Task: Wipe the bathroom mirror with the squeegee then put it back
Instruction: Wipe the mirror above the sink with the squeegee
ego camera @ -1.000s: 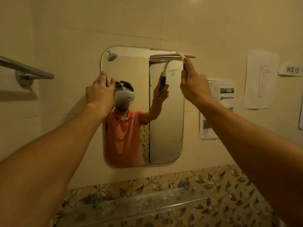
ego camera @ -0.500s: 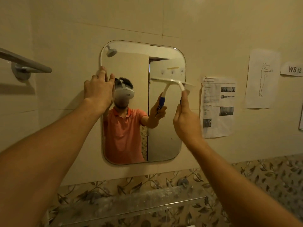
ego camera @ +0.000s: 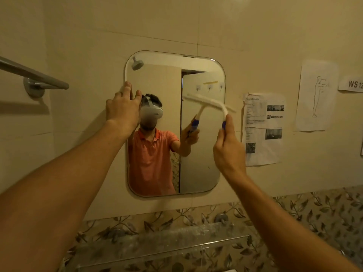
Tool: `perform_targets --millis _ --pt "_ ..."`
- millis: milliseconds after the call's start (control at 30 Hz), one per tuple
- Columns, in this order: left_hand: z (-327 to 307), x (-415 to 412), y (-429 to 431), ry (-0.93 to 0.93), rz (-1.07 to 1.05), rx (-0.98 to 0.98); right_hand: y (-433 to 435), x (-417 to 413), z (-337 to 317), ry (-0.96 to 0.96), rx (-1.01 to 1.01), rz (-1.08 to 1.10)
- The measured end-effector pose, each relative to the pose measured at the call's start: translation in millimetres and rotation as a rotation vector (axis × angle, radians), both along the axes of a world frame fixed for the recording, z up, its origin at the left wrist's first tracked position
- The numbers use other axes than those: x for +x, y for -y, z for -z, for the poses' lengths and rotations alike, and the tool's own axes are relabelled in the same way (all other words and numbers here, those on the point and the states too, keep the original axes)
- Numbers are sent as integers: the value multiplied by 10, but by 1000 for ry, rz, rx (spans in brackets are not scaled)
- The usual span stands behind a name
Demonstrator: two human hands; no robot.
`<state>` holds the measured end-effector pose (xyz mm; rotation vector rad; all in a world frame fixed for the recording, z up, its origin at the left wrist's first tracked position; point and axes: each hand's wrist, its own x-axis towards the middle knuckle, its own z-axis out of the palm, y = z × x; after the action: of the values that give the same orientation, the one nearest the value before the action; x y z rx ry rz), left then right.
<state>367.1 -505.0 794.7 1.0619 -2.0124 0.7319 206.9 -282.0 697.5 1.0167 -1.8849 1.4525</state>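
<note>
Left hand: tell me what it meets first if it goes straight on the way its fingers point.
The left hand points up, fingertips at the left edge of the mirror, seemingly touching it. Straight on, it meets the mirror's upper-left corner, then bare wall; depth is unclear.

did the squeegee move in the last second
Yes, downward: the squeegee was at the top edge of the mirror and now sits well below it, tilted.

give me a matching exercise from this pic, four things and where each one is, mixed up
Things:
1 squeegee
2 left hand
3 towel bar
4 shelf

Places:
a below the mirror
b on the mirror's upper left edge
c gripped by the right hand
d on the wall left of the mirror

Pairs: 1-c, 2-b, 3-d, 4-a
</note>
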Motion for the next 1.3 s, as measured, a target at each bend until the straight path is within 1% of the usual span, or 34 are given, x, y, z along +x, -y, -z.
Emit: perform_targets --millis 100,200,267,367,567,667,800,933,1067,1167,1300 --pt "2 -3 26 -12 14 -3 108 -64 -615 -75 -46 15" --pt "11 5 40 -15 21 -21 235 -23 -1106 -140 1 40" --pt "15 9 38 -17 24 -24 335 52 -1285 -195 56 52" --pt "29 17 33 -28 41 0 487 106 -1333 -245 120 62" --pt "154 71 46 -137 91 6 551 72 -1132 -275 146 111" --pt "224 83 22 -190 131 -6 509 162 -899 -282 164 98" --pt "262 77 -52 -232 146 -5 417 277 -375 -256 203 41" --pt "337 75 -100 -276 132 -18 390 253 269 -197 229 43" --pt "496 79 -140 -269 102 6 243 307 747 -137 324 16" --pt "568 102 -176 -269 108 44 132 324 853 -140 386 16" --pt "664 122 -173 -226 98 83 130 317 589 -192 331 -13"
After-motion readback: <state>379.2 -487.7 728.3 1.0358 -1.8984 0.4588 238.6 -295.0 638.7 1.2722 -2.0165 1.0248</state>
